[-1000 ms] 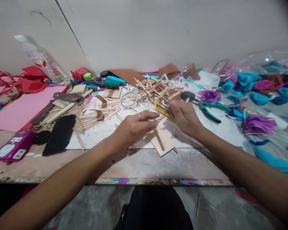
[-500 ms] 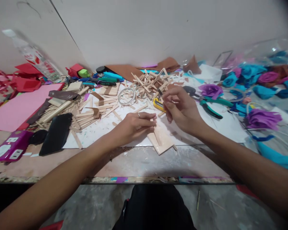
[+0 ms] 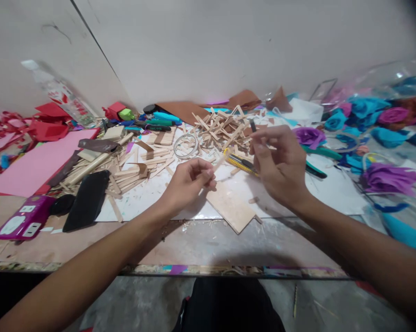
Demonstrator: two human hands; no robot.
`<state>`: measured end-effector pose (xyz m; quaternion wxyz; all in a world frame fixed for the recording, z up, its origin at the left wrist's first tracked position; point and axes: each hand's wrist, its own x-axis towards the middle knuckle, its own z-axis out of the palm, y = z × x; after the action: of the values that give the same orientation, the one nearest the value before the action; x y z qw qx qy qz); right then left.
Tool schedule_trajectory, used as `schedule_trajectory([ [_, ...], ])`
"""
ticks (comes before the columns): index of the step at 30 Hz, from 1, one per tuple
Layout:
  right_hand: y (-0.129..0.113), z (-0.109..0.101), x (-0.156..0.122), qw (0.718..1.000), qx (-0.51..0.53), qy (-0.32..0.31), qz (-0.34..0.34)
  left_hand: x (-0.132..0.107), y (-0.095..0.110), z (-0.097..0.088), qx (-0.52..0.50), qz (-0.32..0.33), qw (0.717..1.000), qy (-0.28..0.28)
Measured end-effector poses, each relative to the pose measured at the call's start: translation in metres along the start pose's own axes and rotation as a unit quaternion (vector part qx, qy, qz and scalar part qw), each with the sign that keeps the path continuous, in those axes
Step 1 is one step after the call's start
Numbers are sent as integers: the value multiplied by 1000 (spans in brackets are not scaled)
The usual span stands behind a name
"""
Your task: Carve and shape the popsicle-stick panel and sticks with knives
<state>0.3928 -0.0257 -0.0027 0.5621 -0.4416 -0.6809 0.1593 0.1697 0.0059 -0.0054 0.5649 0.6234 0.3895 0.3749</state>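
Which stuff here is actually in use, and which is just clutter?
In use: left hand pinching wooden stick; right hand gripping small dark piece; wooden panel; yellow cutter.
Lying about: pliers, paper flowers, tape ring, pink sheet, power strip.

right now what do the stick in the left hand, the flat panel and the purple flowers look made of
Stick in the left hand: pale bare wood, matte, matching the craft sticks piled behind. Flat panel: same light unpainted wood, matte. Purple flowers: likely foam sheet or paper, matte rolled petals.

Matt pale wood stick (image 3: 219, 163), glossy yellow plastic cutter (image 3: 237, 162), smooth bare wood panel (image 3: 230, 207)
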Motion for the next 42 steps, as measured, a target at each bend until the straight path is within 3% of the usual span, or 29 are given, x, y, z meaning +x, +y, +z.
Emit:
schedule_trajectory([
  [3,-13,4,-6,998,-17,25,-49,0,1,0,-101,-30,993,52],
  [7,-25,9,-11,987,-87,-84,-104,-2,6,1,-142,-33,986,76],
  [10,-26,10,-11,979,-117,-121,-117,-4,11,4,-121,-41,988,89],
  [20,-21,8,-9,977,-130,-155,-70,-10,20,11,-10,-54,995,82],
  [30,-24,6,-8,980,-87,-179,12,-8,10,6,-23,-27,997,62],
  [42,-21,5,-8,981,-70,-176,34,-8,9,4,-19,-36,998,49],
])
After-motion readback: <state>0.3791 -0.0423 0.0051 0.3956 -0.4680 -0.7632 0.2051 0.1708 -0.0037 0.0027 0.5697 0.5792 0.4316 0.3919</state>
